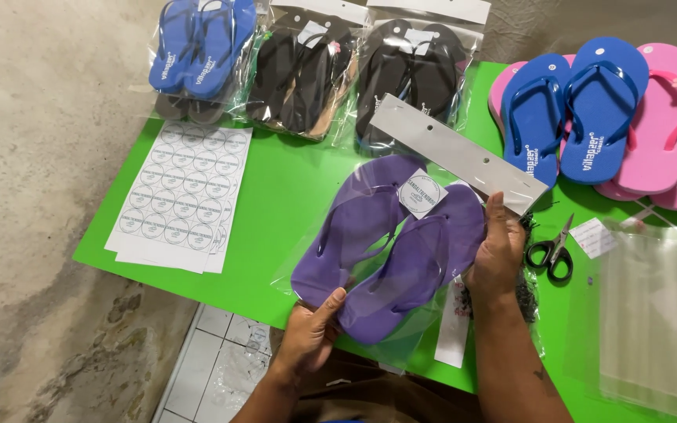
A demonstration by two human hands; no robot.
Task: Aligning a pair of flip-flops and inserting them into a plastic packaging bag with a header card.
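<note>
- Bright green table (276, 204) on a rough grey floor, seen from above.
- Pair of purple flip-flops (389, 243) inside a clear plastic bag (307, 262) with a white card top (456, 153), near the front edge of the table, right in front of the person.
- Round white sticker (422, 193) on the bag, over the middle of the pair.
- Long way of the flip-flops slanted: heels down toward the left hand, toes up toward the right and the card top.
- Left hand (307, 337) under the heel end, thumb on top, pinching the bag and the sole.
- Right hand (497, 251) at the right side of the bag, fingers curled around its edge, thumb pointing up near the card top.
- Both hands touching the bag, one at each end; left hand nearer the heels, right hand nearer the open top.
- Black scissors (552, 252) just beside the right hand.
- Stack of empty clear bags (652, 313) at the right, cut off by the edge.
- Loose blue flip-flops (577, 106) and pink flip-flops (667, 125) at the back right.
- Bagged pairs at the back: blue (201, 51) and black (358, 70).
- Sheet of round stickers (186, 196) at the left.
- Dark small bits under the right hand, hard to make out.
- Fingers of the left hand hidden under the bag.
</note>
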